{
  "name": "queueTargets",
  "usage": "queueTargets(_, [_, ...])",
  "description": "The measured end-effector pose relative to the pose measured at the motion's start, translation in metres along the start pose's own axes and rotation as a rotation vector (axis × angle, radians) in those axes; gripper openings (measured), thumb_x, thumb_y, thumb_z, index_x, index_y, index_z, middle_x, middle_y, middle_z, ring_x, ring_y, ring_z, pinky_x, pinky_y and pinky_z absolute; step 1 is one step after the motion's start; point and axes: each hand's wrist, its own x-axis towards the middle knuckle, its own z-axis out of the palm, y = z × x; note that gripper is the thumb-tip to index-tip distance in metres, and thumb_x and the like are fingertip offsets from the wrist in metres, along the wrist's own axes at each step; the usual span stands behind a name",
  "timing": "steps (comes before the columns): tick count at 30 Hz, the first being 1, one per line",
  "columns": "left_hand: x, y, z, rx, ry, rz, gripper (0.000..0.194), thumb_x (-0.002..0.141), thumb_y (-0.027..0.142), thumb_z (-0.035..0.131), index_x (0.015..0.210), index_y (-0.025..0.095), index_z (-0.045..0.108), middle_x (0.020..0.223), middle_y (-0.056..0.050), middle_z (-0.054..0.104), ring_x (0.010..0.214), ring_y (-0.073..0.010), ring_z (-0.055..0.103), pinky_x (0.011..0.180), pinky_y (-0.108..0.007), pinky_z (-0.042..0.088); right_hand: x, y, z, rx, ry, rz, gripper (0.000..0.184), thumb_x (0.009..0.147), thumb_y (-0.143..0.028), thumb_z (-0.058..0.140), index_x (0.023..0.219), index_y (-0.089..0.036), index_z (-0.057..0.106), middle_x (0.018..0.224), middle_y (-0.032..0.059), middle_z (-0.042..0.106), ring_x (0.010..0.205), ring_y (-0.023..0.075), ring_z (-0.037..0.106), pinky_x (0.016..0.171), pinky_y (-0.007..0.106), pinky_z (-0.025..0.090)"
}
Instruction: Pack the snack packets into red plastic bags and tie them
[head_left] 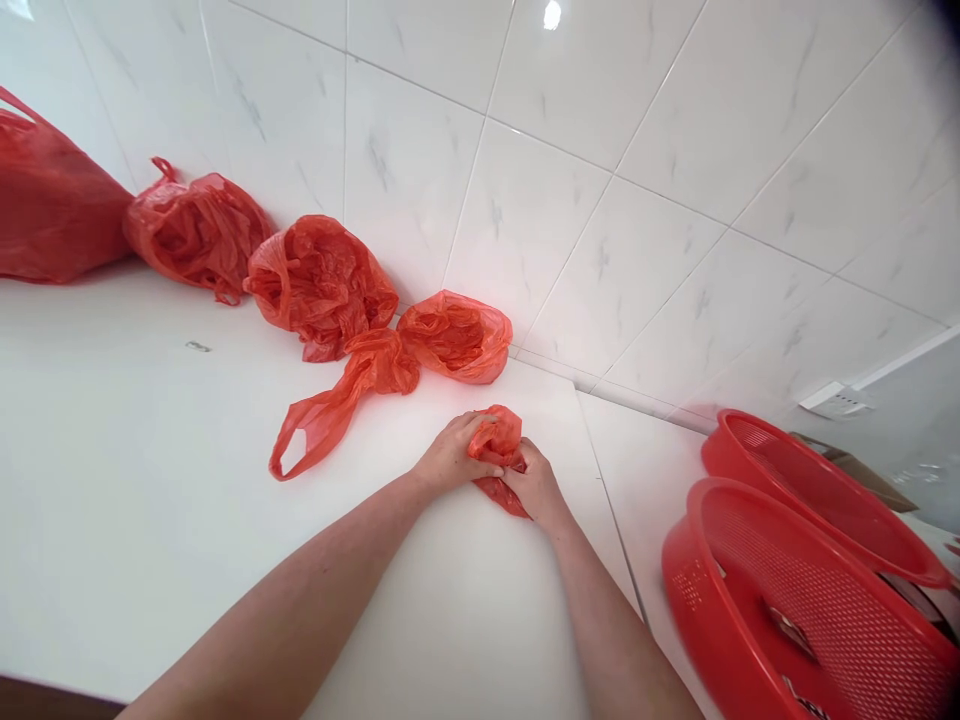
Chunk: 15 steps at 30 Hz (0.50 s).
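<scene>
From afar, I have the left hand (452, 452) and right hand (540, 490) curled closed around one bag (504, 430), which might tear if they tug toward three o'clock

Looks out from the wearer's head, forward and steeply down across a white table (172, 500), facing the tiled wall (540, 190) along the top of the frame. Sits close above forearms (300, 600) rising from the bottom edge, with left hand (454, 453) and right hand (535, 487) just below center. Tilts, with the wall's base sloping down rightward toward red baskets (825, 570) at lower right.
</scene>
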Motion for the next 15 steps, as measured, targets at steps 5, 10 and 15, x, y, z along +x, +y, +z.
queueTargets(5, [0.005,-0.004,0.000,0.129,-0.096,0.016,0.008,0.071,0.030,0.063,0.067,0.024,0.060,0.074,0.001,0.061,0.075,-0.0176,0.057,0.075,-0.031,0.046,-0.001,0.000,0.007,0.009,0.058,0.015,0.013,0.073,-0.035,0.063,0.075,-0.023,0.061,0.079,0.0004,0.061,0.074,0.0184,0.057,0.067,0.032,0.045])
queueTargets(10, [0.002,0.000,0.000,0.280,-0.082,0.043,0.024,0.079,0.032,0.055,0.058,0.021,0.051,0.062,0.001,0.056,0.064,-0.0150,0.052,0.071,-0.029,0.044,-0.002,0.003,0.004,0.149,0.051,0.049,0.020,0.071,-0.037,0.068,0.085,-0.023,0.064,0.084,0.0014,0.065,0.079,0.0207,0.060,0.073,0.035,0.047])
queueTargets(15, [-0.006,0.007,-0.005,0.071,0.093,-0.139,0.020,0.079,0.036,0.055,0.066,0.021,0.050,0.071,0.000,0.058,0.067,-0.0155,0.056,0.061,-0.028,0.047,0.006,0.019,-0.009,0.571,0.090,0.071,0.042,0.073,-0.049,0.066,0.108,-0.026,0.062,0.108,0.0046,0.063,0.099,0.0219,0.058,0.085,0.036,0.047])
